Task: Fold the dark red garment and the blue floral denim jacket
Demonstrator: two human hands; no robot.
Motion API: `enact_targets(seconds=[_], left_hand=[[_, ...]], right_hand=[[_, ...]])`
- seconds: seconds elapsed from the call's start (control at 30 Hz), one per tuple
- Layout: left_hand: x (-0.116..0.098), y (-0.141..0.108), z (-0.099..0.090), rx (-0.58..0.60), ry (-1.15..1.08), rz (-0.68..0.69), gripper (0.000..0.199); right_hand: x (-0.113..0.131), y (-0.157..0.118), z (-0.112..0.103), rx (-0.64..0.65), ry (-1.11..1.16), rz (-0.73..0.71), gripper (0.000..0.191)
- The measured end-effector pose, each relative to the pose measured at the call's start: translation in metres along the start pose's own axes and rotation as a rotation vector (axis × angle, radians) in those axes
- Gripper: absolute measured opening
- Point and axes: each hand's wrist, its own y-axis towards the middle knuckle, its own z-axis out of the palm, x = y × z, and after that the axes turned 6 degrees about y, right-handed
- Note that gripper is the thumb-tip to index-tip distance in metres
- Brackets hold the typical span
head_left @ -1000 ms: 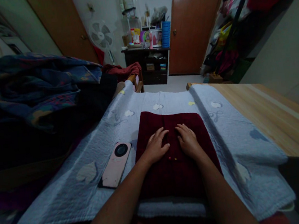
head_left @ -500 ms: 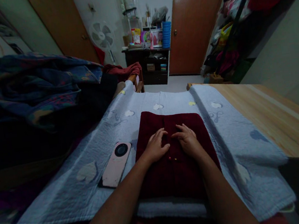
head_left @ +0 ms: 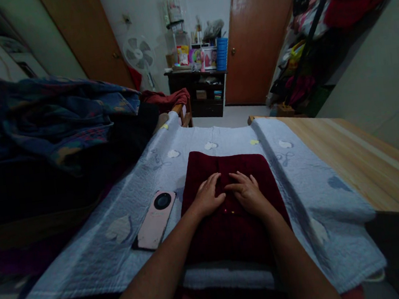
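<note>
A dark red folded cloth [head_left: 229,243] lies flat in front of me, with a seam running down its middle. My left hand [head_left: 209,196] rests on its left half, fingers stretched out and holding nothing. On the right half lies my right hand [head_left: 246,191], its fingers spread and its index finger pointing toward the left hand. Just below the hands, two tiny bright bits, one reddish and one yellow [head_left: 233,212], sit on the cloth near the seam; they are too small to name.
Beneath the cloth spreads a light blue quilted cover [head_left: 191,141]. A pink phone [head_left: 154,225] lies face down on it at left. Piled clothes [head_left: 57,118] stand farther left. A wooden surface [head_left: 334,152] extends at right. A fan [head_left: 139,55] and a dark cabinet [head_left: 197,106] stand behind.
My right hand has shifted slightly left, closer to my left hand, and its fingers are spread more. My left hand stays almost in place. The camera view has moved a little.
</note>
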Motion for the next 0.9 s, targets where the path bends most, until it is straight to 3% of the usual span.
enact_targets(seconds=[0.43, 0.67, 0.9], left_hand=[[-0.003, 0.000, -0.005, 0.046, -0.055, 0.021, 0.083], [-0.001, -0.002, -0.005, 0.074, -0.031, 0.079, 0.078], [-0.002, -0.003, -0.006, 0.060, -0.003, 0.077, 0.076]], right_hand=[[0.003, 0.005, 0.005, -0.011, -0.160, 0.070, 0.051], [0.001, 0.006, 0.012, -0.092, -0.219, 0.129, 0.055], [0.001, 0.008, 0.009, -0.066, -0.233, 0.135, 0.053]])
